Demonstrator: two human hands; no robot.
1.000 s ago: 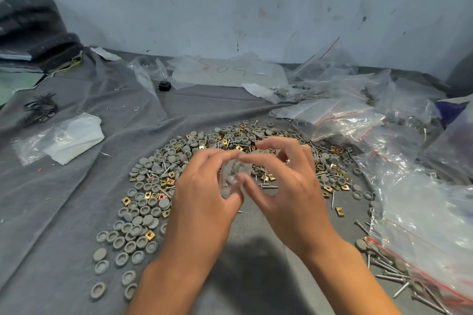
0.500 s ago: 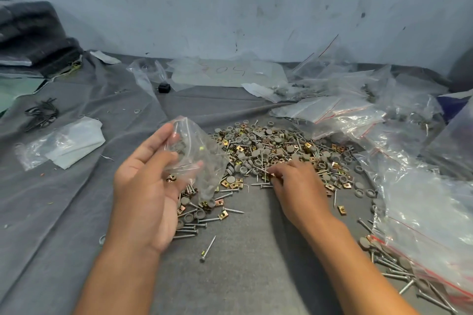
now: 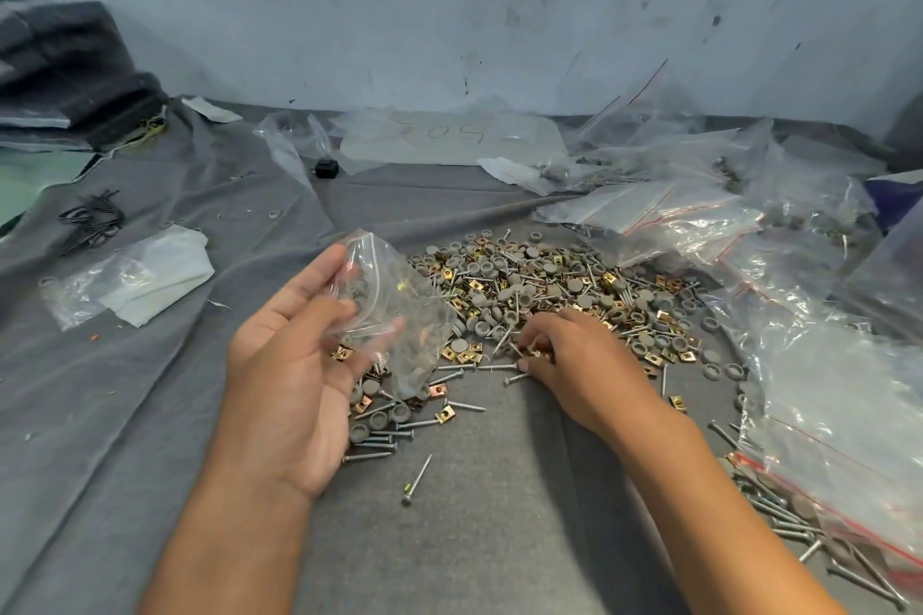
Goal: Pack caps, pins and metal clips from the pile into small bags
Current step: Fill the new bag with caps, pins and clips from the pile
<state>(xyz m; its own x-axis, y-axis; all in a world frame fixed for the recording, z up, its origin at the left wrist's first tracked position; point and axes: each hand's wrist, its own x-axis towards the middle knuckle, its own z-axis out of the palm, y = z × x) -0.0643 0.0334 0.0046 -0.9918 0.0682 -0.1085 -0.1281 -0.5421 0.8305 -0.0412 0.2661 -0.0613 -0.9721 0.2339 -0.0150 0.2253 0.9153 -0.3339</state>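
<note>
A pile (image 3: 549, 285) of grey round caps, brass-coloured metal clips and long pins lies on the grey cloth in front of me. My left hand (image 3: 294, 365) holds a small clear bag (image 3: 394, 315) upright above the pile's left edge, thumb and fingers pinching its mouth; a few caps show inside it. My right hand (image 3: 574, 360) rests palm down on the near edge of the pile, its fingertips curled around pins and a clip there. A single pin (image 3: 417, 479) lies apart, close to me.
Clear bags with red seal lines (image 3: 824, 390) are heaped along the right side and back right (image 3: 649, 210). A white folded bag (image 3: 145, 280) and black wire pieces (image 3: 92, 220) lie at the left. Dark folded cloth (image 3: 65, 70) sits at the far left by the wall.
The hands came apart: my left hand carried the bag leftward and held it open, while my right hand dropped onto the pile and closed its fingers on loose parts.
</note>
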